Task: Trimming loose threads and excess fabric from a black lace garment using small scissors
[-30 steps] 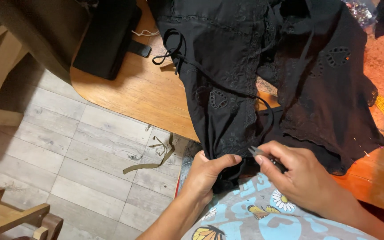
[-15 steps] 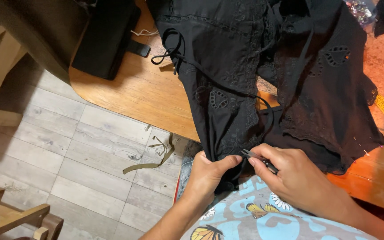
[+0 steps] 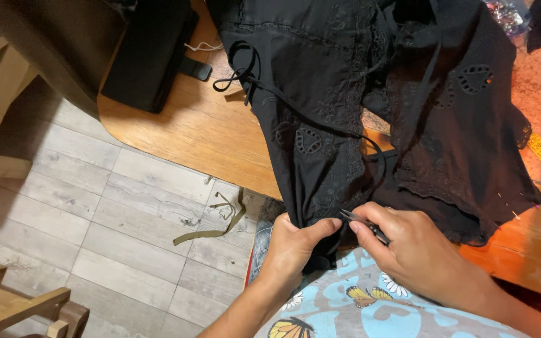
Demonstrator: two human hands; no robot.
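A black embroidered garment (image 3: 345, 106) is spread over the wooden bench (image 3: 176, 125), its lower edge hanging off the near side. That edge is pinched in the left hand (image 3: 292, 247), grip closed on fabric. A small dark tool (image 3: 364, 224) is held in the right hand (image 3: 417, 253), grip closed, tip at the cloth.

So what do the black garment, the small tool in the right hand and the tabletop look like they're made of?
Black garment: thin woven fabric, matte, with eyelet cutouts and a scalloped lace-like edge, probably cotton.
Small tool in the right hand: dark and slim with a slight sheen, likely metal.
Tabletop: wood with visible grain under a glossy orange-brown varnish.
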